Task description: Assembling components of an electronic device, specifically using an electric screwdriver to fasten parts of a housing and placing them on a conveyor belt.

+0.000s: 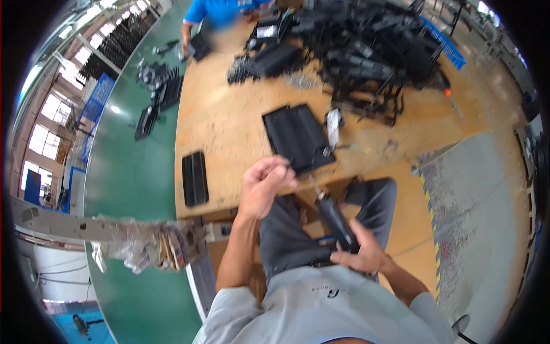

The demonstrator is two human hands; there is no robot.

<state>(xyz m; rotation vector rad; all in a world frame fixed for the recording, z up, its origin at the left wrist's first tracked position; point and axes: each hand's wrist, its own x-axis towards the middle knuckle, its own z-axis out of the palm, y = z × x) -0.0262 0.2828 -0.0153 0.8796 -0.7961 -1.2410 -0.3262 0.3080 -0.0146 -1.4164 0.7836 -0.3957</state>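
My right hand [365, 252] is wrapped round the handle of a black electric screwdriver [337, 222], held over my lap. Its thin bit points up toward the table's near edge. My left hand [265, 182] is closed in a pinch by the near left corner of a ribbed black panel [297, 136]; whatever sits between its fingertips is too small to make out. The panel lies flat on the wooden table [229, 135]. Just right of it is a small part with a white label [333, 127]. Farther left lies a narrow black plate [195, 179].
A large heap of black parts [366, 51] covers the far right of the table, beside a blue plastic crate [444, 43]. Across the table a person in blue [220, 14] handles a black piece. A green conveyor belt [129, 172] carrying black parts runs along the left.
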